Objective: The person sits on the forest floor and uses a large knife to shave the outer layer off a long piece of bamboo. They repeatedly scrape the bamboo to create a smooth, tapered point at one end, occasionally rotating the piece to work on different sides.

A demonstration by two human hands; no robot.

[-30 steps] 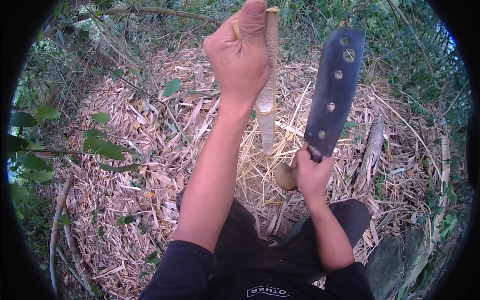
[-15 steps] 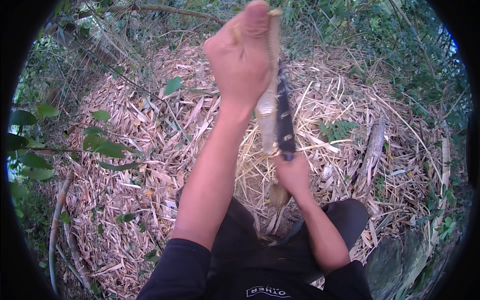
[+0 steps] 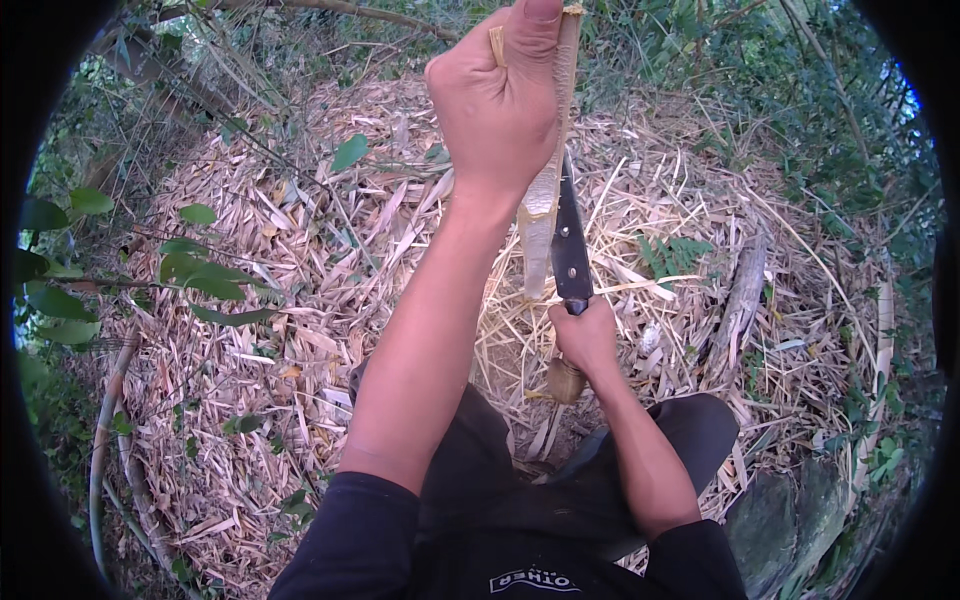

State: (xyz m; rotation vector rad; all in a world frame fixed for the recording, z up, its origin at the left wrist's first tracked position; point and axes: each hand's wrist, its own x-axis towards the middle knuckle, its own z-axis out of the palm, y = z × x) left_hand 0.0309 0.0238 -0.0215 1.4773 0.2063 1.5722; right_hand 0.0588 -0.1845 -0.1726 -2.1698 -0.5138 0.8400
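My left hand (image 3: 498, 120) is raised high in front of me, its fingers closed around a split piece of bamboo (image 3: 537, 252). The pale hollow inner face of the bamboo shows, with a node across it, and its lower end hangs down beside the blade. Lower and to the right, my right hand (image 3: 588, 342) grips a large knife (image 3: 571, 240) by its wooden handle. The dark blade points up and away from me, close along the right side of the bamboo. Its tip lies behind the bamboo and my left hand; whether they touch I cannot tell.
Dry bamboo leaves and pale shavings (image 3: 500, 345) cover the ground. A weathered log (image 3: 742, 290) lies at the right, near a green fern (image 3: 675, 257). Leafy twigs (image 3: 205, 280) reach in from the left. My bent knees (image 3: 700, 430) are just below the knife.
My left hand and the bamboo have shifted slightly up and to the right. The knife blade, blurred before, now shows sharply; my right hand keeps nearly the same place.
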